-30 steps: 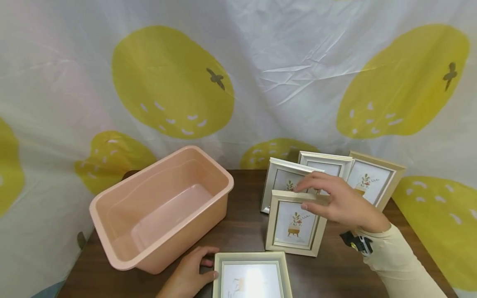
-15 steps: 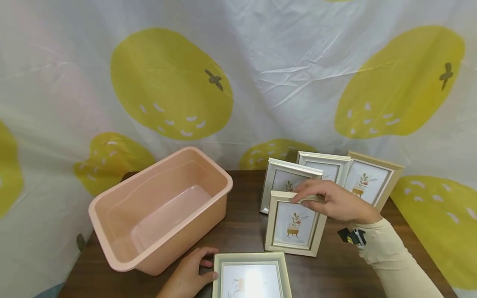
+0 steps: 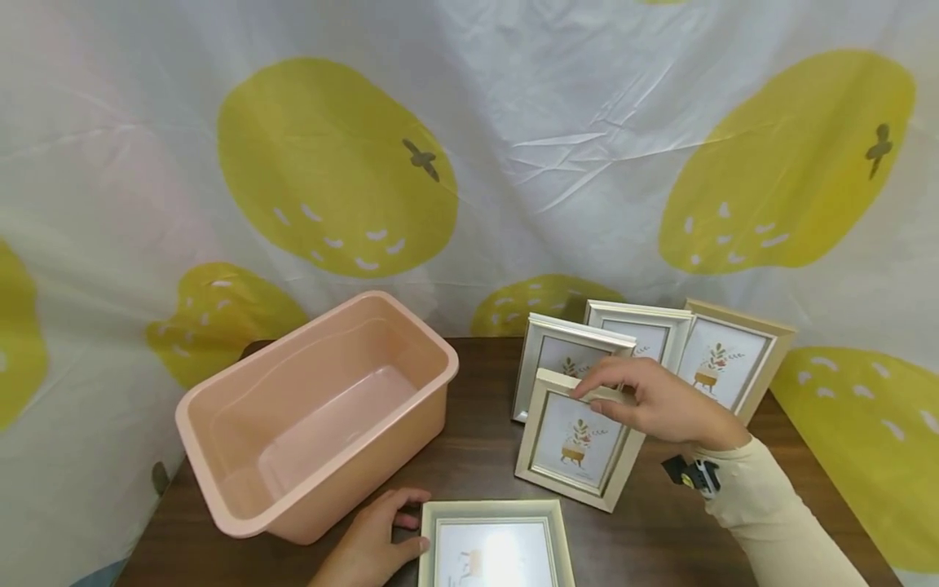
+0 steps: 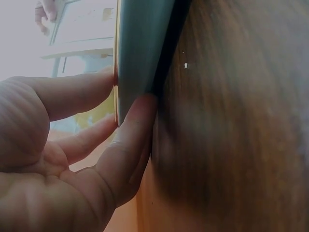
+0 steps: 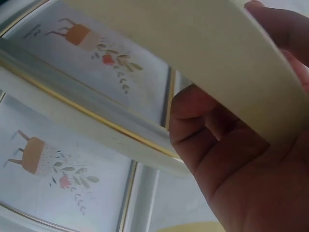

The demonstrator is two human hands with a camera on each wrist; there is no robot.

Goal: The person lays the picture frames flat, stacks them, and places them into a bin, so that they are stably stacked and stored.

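My right hand (image 3: 663, 403) grips the top right of a cream picture frame (image 3: 524, 452), fingers over its upper edge and thumb on the front. The upright frame leans, its top swung back. In the right wrist view its pale edge (image 5: 203, 58) lies between thumb and fingers. Near the front edge of the table, my left hand (image 3: 370, 534) touches the left side of another cream frame (image 3: 561, 546), which lies flat with glare on its glass. The left wrist view shows fingertips against that frame's side wall (image 4: 142, 48), close above the wood.
Behind the held frame stand a silver frame (image 3: 539, 326), a second silver-white frame (image 3: 638, 310) and a tan frame (image 3: 766, 359). A pink plastic bin (image 3: 433, 408) sits on the left of the brown table (image 3: 480, 456). A lemon-print curtain (image 3: 543, 163) hangs behind.
My right fingers have come down onto the upright frame, and it has turned and tilted, its lower left corner shifting up and left. The left hand and the flat frame have stayed put.
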